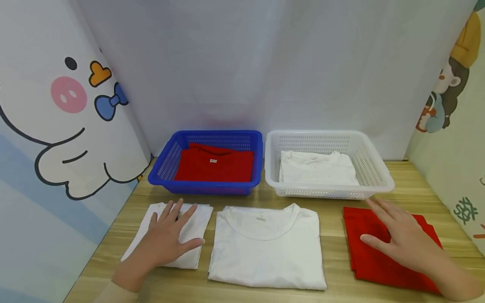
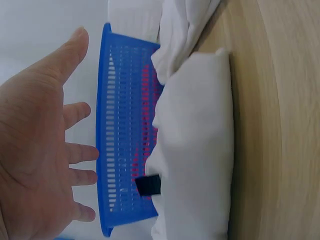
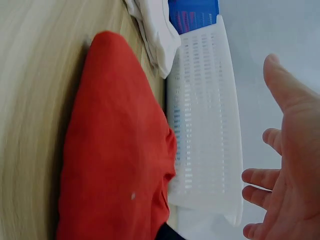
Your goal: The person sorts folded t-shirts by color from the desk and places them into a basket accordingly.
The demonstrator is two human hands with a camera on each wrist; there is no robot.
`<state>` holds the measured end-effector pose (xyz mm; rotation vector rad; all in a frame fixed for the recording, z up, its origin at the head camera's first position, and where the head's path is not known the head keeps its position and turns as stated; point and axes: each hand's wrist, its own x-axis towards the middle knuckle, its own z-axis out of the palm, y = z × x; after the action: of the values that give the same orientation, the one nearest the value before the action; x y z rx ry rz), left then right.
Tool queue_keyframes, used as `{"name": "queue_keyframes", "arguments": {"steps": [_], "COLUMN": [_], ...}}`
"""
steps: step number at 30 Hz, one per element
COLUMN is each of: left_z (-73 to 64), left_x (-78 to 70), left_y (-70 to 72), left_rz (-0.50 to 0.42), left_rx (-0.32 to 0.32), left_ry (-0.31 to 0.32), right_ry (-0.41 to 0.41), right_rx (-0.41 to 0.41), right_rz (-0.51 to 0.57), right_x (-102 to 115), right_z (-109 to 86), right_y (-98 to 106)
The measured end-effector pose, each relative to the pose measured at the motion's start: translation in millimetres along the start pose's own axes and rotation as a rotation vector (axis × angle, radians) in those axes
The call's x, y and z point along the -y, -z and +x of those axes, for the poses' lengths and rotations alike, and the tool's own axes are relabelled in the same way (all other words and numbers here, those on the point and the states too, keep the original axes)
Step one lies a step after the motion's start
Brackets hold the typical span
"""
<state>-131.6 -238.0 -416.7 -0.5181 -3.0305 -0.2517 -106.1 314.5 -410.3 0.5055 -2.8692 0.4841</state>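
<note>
My left hand (image 1: 165, 237) hovers with spread fingers over a folded white shirt (image 1: 193, 252) at the left; the left wrist view shows a gap between palm and cloth, and a small black tag on that shirt. Above a folded red shirt (image 1: 379, 263) at the right, my right hand (image 1: 405, 240) is held the same way, fingers apart and holding nothing. Between them a larger folded white shirt (image 1: 267, 256) lies flat, its neckline toward the back. In the right wrist view the red shirt (image 3: 115, 140) sits below the palm, not touched.
Behind the shirts stand two baskets side by side: a blue basket (image 1: 206, 188) with folded red clothing (image 1: 216, 166) inside, and a white basket (image 1: 329, 191) with folded white clothing (image 1: 318, 168). A pale curtain (image 1: 265, 63) closes off the back; printed panels flank the wooden table (image 1: 339, 286).
</note>
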Motion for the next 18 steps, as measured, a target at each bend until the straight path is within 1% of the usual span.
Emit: {"name": "queue_keyframes", "arguments": {"steps": [4,11,13,18], "left_z": [4.5,9.0,10.9,15.4], "left_x": [-10.5,-23.4,-28.0,-37.8], "left_y": [-6.7,-17.0,-19.4,-25.0], "left_rz": [0.006,0.006,-0.008,-0.051], "left_rx": [-0.001,-0.002,0.015,0.088], "left_ry": [-0.016,-0.035,-0.038,-0.034], "right_ry": [0.004,0.015,0.021,0.041], "right_rx": [0.033,0.073,0.086,0.099], "right_rz": [0.019,0.048,0.055,0.053], "right_x": [11,28,32,42], "right_z": [5.6,13.0,14.6,18.5], "right_y": [-6,-21,-24,-33]}}
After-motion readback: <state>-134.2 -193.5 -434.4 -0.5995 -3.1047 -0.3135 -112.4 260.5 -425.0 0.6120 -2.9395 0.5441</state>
